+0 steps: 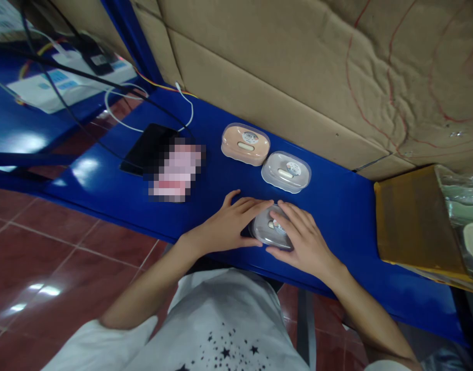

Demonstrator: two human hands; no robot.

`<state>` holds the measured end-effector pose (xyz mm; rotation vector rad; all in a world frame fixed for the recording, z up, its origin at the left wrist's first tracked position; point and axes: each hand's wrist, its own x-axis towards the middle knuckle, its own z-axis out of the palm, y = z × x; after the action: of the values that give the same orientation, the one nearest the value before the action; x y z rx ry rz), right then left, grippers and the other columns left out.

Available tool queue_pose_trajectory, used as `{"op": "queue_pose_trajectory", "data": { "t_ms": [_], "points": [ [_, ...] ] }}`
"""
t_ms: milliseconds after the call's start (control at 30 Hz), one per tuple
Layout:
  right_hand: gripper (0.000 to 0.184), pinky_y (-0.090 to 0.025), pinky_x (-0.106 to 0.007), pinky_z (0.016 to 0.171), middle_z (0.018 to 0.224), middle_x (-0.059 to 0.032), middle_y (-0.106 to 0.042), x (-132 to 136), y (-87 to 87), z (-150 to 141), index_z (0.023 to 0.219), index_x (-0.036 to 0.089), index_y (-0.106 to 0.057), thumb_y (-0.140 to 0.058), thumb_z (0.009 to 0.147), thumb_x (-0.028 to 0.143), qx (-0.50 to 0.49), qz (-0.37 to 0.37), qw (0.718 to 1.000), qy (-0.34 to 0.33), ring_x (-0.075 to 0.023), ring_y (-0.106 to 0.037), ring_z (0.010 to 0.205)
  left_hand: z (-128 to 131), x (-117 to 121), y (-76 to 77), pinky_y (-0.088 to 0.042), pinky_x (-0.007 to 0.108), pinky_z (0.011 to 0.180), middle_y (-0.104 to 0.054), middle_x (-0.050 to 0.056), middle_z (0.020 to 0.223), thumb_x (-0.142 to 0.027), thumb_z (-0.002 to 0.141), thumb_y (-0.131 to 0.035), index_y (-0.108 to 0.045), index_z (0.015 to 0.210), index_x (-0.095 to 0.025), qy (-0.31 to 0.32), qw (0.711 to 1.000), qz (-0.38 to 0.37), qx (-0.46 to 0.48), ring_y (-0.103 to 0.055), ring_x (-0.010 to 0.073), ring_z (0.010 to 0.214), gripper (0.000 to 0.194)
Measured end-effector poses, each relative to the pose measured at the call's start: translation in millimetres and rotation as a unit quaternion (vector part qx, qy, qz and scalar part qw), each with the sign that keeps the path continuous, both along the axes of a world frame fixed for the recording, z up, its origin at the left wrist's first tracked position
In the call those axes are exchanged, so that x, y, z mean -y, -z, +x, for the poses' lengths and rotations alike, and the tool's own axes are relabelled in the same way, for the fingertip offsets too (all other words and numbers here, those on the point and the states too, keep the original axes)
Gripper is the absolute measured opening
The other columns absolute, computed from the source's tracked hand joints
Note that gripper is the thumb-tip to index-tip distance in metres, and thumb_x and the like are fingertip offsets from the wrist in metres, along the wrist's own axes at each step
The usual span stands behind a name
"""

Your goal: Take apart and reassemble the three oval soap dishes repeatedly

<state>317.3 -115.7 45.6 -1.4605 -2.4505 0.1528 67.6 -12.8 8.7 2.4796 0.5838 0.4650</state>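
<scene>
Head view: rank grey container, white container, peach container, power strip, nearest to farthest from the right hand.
From the right hand:
1. Grey container: touching, under the fingers.
2. White container: just beyond the hands, toward the cardboard.
3. Peach container: left of the white one.
4. Power strip: far left.

grey rounded box (264, 233), clear lid on, white oval piece (271, 225) and part-hidden label (278, 227) on top; right way up on blue counter (340, 226), near front edge.
</scene>
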Motion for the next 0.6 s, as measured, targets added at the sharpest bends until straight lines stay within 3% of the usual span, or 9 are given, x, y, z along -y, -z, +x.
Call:
{"op": "queue_pose_trajectory", "data": {
  "t_ms": [200, 333, 467, 600],
  "points": [
    [0.070, -0.046, -0.062, 0.120, 0.170, -0.0180, -0.045, -2.2, -7.4, 20.0, 0.159, 0.025, -0.046, -0.071, 0.099, 0.049, 0.013, -0.067, 0.997, 0.021, -0.0389, -0.045, 0.156, -1.0, 0.9, -8.1, -0.024, 0.064, 0.131, -0.040, 0.019, 0.173, -0.055, 0.099, -0.074, -0.019, 0.172, -0.029, 0.014, 1.000, 0.017, -0.019, -0.040, 0.0350, 0.160, 0.095],
    [0.069, -0.039, -0.062, 0.125, 0.172, -0.0135, -0.044, -2.2, -15.8, 61.2, 0.159, 0.030, -0.044, -0.071, 0.099, 0.049, 0.004, -0.101, 0.993, 0.057, -0.0363, -0.041, 0.159, 1.1, -10.9, -30.3, -0.029, 0.064, 0.130, -0.037, 0.018, 0.175, -0.046, 0.107, -0.063, -0.024, 0.171, -0.026, 0.022, 0.997, 0.072, -0.035, -0.038, 0.0351, 0.161, 0.078],
    [0.067, -0.034, -0.067, 0.126, 0.169, -0.0143, -0.048, -2.5, -14.1, 102.7, 0.158, 0.032, -0.044, -0.071, 0.099, 0.049, 0.015, -0.066, 0.989, 0.129, -0.0389, -0.041, 0.159, 12.7, -45.0, -55.8, -0.030, 0.062, 0.130, -0.041, 0.018, 0.173, -0.034, 0.109, -0.054, -0.034, 0.168, -0.022, -0.016, 0.988, 0.147, -0.044, -0.039, 0.0357, 0.160, 0.063],
    [0.063, -0.030, -0.070, 0.126, 0.172, -0.0166, -0.044, -4.1, -7.4, 125.2, 0.162, 0.033, -0.044, -0.062, 0.104, 0.049, 0.051, -0.021, 0.983, 0.176, -0.0420, -0.038, 0.161, 30.5, -87.3, -59.5, -0.026, 0.068, 0.129, -0.042, 0.019, 0.172, -0.010, 0.098, -0.048, -0.049, 0.158, -0.019, -0.124, 0.971, 0.183, -0.089, -0.038, 0.0381, 0.160, 0.060]
  ]
}}
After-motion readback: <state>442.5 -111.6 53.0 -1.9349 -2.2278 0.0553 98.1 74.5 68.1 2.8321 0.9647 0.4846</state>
